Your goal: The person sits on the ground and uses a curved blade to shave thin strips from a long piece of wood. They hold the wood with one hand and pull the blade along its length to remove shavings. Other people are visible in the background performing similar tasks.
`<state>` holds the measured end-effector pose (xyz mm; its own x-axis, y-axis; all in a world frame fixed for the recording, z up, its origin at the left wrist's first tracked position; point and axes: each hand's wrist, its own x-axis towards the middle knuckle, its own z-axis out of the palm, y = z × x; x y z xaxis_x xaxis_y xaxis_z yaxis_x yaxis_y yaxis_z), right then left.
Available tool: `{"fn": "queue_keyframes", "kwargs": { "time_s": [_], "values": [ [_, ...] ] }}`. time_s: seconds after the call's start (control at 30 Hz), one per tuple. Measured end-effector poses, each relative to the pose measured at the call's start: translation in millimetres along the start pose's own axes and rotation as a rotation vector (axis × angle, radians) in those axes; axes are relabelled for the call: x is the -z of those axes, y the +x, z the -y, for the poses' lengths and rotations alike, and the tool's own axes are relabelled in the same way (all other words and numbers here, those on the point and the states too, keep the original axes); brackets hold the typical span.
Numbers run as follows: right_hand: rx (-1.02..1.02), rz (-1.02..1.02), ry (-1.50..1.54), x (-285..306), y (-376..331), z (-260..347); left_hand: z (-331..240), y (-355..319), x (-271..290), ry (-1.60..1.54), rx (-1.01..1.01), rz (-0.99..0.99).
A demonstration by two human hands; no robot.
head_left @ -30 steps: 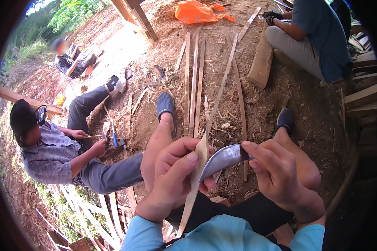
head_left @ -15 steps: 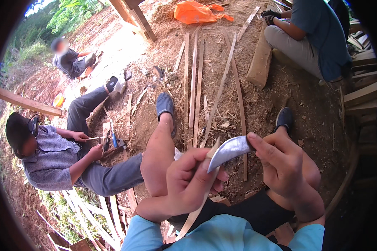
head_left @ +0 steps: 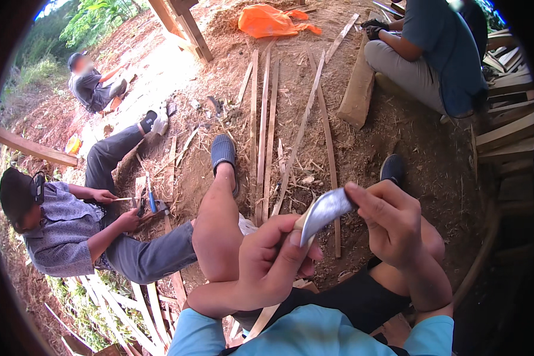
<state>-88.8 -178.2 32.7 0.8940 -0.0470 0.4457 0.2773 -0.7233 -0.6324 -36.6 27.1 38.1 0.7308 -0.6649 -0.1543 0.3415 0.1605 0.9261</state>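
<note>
The curved metal blade [head_left: 328, 212] is lying between the two hands, near four o'clock from the middle of the view, its grey face shining. The left hand [head_left: 273, 255], at six o'clock, is closing narrowly around a pale wooden strip [head_left: 261, 321], with its thumb pressing close to the blade's lower end. The right hand [head_left: 393, 224], toward four o'clock, is pinching the blade's upper end with the fingertips, while the other fingers are curling inward. The blade is looking thin, stiff and rather light; its smooth surface may be slippery, and its edge is probably sharp, so the safer hold is seeming to be at the end and on the flat faces. The strip is appearing light and springy, perhaps easy to split, and is best taken across its width, away from the edge. The left fingers are hiding the strip's middle, and the blade is covering most of its upper tip, so one cannot tell whether metal and wood are really touching. The right fingers are concealing how the blade is ending, and any handle is not showing. The strip's lower part is disappearing behind the blue shirt [head_left: 305, 332].
</note>
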Motion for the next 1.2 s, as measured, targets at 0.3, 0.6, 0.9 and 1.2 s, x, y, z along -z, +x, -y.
{"fn": "queue_keyframes", "kwargs": {
  "time_s": [0.3,0.6,0.9,1.2],
  "values": [
    [-0.009,-0.137,-0.189,-5.4,-2.9,0.3,-2.9,5.2,-4.1,0.033,0.029,-0.033],
    [-0.101,-0.188,0.062,21.6,0.0,-7.5,-3.5,11.9,10.5,-0.086,0.102,0.033],
    [-0.061,0.112,0.024,5.2,1.3,9.1,-10.1,18.1,18.3,-0.038,0.026,-0.015],
    [-0.038,0.061,-0.06,2.5,-4.8,2.4,5.0,7.4,2.3,-0.07,0.036,-0.05]
  ]
}}
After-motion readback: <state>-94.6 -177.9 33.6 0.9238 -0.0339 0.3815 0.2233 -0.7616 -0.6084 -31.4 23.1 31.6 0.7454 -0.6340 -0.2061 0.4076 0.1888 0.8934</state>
